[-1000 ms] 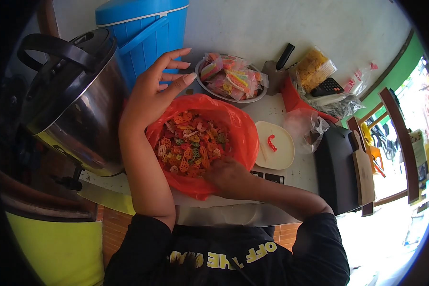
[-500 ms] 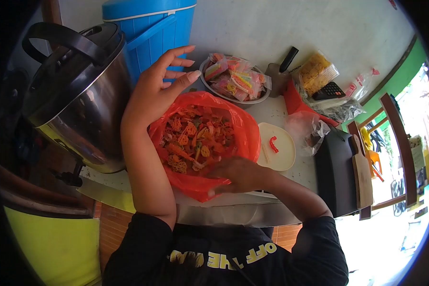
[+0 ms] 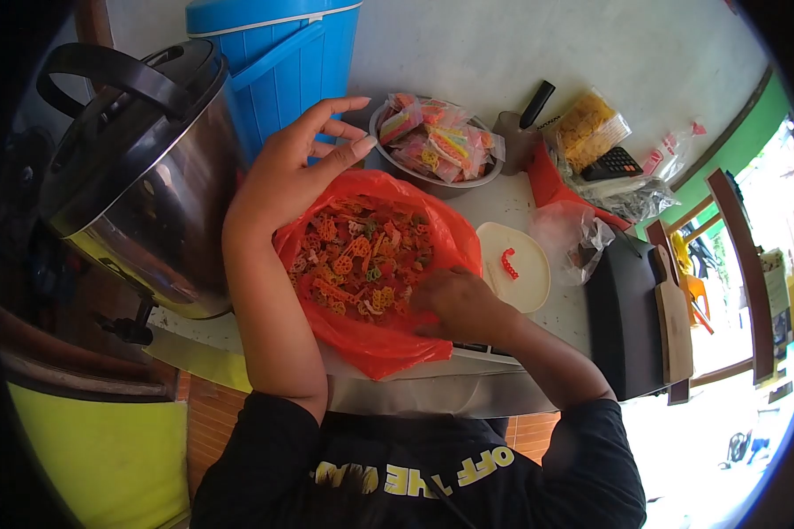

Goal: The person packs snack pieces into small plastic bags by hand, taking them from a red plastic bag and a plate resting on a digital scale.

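Observation:
A red plastic bag (image 3: pixel 375 339) stands open-mouthed on the table, full of colourful snack pieces (image 3: pixel 362 264), many shaped like little wheels. My left hand (image 3: pixel 304 163) is raised above the bag's far left edge, fingers bent but apart, holding nothing; its forearm crosses the bag's left side. At the bag's right rim is my right hand (image 3: pixel 463 304), closed with curled fingers on the red plastic; its fingertips are partly hidden. Beside it lies a cream plate (image 3: pixel 525 291) with a curved red piece (image 3: pixel 509 264) and a thin pale stick.
Behind the bag, a metal bowl (image 3: pixel 415 172) is heaped with small clear packets (image 3: pixel 445 141). A big steel dispenser (image 3: pixel 163 185) and blue cooler (image 3: pixel 295 79) stand left. To the right are a red container (image 3: pixel 543 172), calculator (image 3: pixel 610 164), black box (image 3: pixel 622 309) and wooden board (image 3: pixel 670 309).
My right hand has moved up and right from inside the bag and its fingers have curled. The bag's front edge has shifted right and the pieces have rearranged. My left hand dips slightly.

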### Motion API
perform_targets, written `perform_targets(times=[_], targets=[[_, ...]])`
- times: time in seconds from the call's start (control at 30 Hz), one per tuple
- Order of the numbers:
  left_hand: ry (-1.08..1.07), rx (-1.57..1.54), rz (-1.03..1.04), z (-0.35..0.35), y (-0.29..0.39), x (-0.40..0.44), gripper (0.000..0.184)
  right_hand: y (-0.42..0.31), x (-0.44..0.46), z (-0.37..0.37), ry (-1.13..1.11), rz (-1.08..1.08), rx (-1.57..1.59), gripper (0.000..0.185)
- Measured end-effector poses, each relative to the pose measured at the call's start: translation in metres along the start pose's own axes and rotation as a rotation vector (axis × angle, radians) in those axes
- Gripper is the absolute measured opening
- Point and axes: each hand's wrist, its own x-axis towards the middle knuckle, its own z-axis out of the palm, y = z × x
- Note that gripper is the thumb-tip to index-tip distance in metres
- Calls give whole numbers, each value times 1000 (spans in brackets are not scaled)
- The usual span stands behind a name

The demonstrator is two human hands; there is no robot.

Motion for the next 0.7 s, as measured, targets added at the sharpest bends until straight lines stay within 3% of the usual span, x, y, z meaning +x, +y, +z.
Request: perform_targets(times=[0.1,0.2,0.3,0.5,0.6,0.7], targets=[[-5,7,11,1,-4,2,46,-3,19,-4,130,-26,174,26],[6,6,9,1,-3,2,46,0,50,5,269,-194,223,26],[24,13,11,0,-2,2,46,-18,69,12,197,-325,165,27],[65,38,46,-4,-6,0,47,-14,79,38,300,-281,-178,27],[76,25,44,-4,-4,0,46,3,71,28,225,-216,-130,26],[75,8,26,-3,-1,0,44,17,61,10,172,-91,309,21]])
